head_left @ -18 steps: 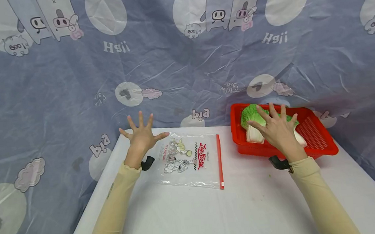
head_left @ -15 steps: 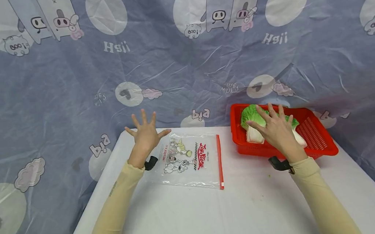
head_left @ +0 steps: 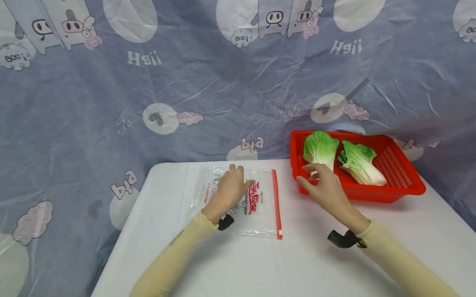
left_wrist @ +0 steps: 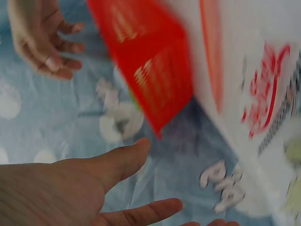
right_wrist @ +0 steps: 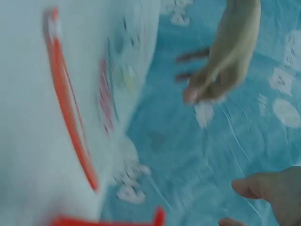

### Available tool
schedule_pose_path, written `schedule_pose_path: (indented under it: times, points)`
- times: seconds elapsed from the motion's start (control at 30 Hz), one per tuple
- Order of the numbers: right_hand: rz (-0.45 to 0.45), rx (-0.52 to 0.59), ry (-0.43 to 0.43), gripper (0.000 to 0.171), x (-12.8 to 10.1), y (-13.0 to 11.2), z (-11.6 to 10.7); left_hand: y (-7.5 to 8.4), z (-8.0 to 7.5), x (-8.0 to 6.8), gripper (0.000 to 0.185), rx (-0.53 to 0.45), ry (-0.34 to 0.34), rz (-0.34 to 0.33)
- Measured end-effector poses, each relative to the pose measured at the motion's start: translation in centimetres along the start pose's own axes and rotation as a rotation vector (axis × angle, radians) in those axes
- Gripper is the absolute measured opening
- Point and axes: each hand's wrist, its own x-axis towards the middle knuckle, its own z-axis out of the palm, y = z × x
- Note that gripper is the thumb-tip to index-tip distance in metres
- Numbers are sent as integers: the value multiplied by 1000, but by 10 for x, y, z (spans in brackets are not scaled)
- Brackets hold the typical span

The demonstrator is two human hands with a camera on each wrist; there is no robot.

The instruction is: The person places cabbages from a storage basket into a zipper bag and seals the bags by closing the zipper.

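Note:
A clear zip bag (head_left: pixel 259 207) with cartoon print and a red seal strip lies flat on the white table (head_left: pixel 272 267). My left hand (head_left: pixel 231 186) is over the bag's left half with relaxed fingers; whether it touches the bag is unclear. The left wrist view shows its palm (left_wrist: pixel 94 188) open and holding nothing. A red basket (head_left: pixel 394 166) at the back right holds two cabbage leaves (head_left: pixel 321 149) (head_left: pixel 358 162). My right hand (head_left: pixel 322 184) hovers at the basket's front left corner, fingers loosely curled and holding nothing.
A blue-grey printed cloth (head_left: pixel 215 75) hangs behind the table and drapes round its sides. The table's left edge runs close to my left forearm. Both wrist views are blurred; the basket (left_wrist: pixel 150 61) and the bag (right_wrist: pixel 94 94) show in them.
Both hands have dropped from a raised, spread pose. The left hand moved right onto the bag. The right hand drew back off the cabbage to the basket's front left corner.

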Motion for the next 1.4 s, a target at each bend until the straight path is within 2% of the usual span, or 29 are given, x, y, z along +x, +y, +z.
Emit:
schedule_pose_path:
  times: [0.2,0.3,0.4,0.5,0.6,0.7,0.97,1.23,1.4]
  points:
    - [197,125,-185,28,-31,4,37,20,48,6,38,37,-105,63]
    - [282,165,-237,26,-43,10,53,25,68,11,35,38,-140,97]
    - [324,197,-262,23,-51,14,65,27,85,16,29,-45,-179,105]
    - [345,225,-282,21,-58,14,73,26,99,17,28,-150,-228,72]
    - [361,233,-300,21,-62,14,78,22,108,16,29,-196,-258,27]
    - [365,218,-315,21,-65,15,82,19,111,15,27,-202,-252,16]
    - [353,187,-304,21,-64,15,85,17,108,11,15,-202,-257,54]
    - [363,176,-287,24,-52,14,94,19,101,1,11,-313,-284,31]
    - [400,196,-274,32,-40,18,98,23,87,-6,15,-383,-288,28]
